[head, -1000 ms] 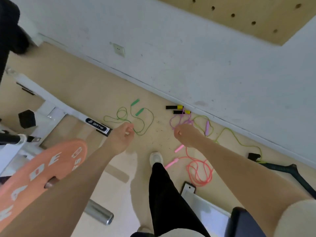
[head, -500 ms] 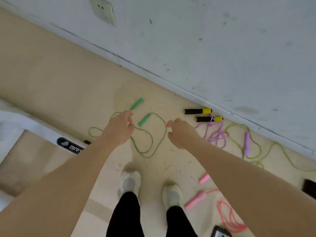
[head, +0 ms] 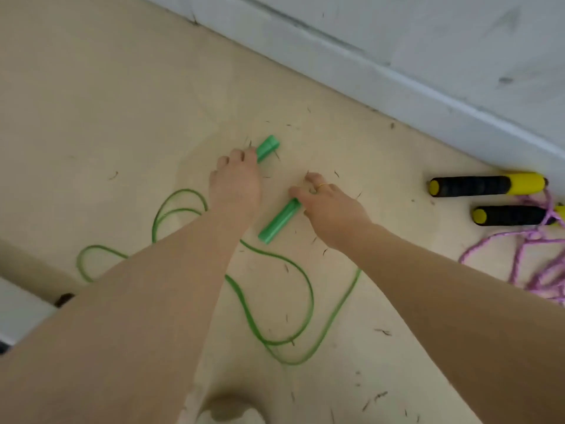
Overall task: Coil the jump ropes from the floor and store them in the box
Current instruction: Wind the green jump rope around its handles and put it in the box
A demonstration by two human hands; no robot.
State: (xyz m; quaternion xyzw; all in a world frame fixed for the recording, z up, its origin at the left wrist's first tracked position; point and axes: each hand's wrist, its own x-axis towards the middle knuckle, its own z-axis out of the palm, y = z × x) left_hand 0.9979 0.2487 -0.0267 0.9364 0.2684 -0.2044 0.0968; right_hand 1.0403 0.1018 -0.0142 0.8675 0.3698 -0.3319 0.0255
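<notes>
Left hand [head: 237, 182] grips green handle [head: 267, 147] | right hand [head: 328, 206] grips second handle [head: 279, 221]

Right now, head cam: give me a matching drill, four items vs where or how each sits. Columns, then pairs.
Items:
1. far green handle
2. near green handle
3. green cord
4. black-and-yellow handles

Places or states:
A. lying side by side near the baseboard, purple rope attached
B. under the fingers of the left hand
C. loose loops on the floor beneath both forearms
D. its upper end at the right hand, lying between the two hands

Pairs: 1-B, 2-D, 3-C, 4-A
</notes>
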